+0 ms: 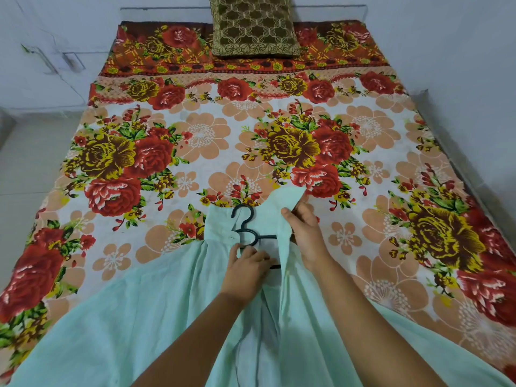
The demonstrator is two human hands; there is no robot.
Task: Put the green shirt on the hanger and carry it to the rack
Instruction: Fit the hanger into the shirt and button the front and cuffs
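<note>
Seating hanger (243,227) inside green shirt (139,317), which lies open-fronted on the bed (195,135). Left hand (247,268) grips the hanger below its hook. Right hand (303,233) pinches the lifted right collar edge. Person should slide the hanger arm under that shoulder, then lower fabric, keeping hook clear.

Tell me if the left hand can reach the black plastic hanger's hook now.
Likely yes: the black plastic hanger's hook lies bare in the pale green shirt's open collar, just beyond the left hand.
</note>
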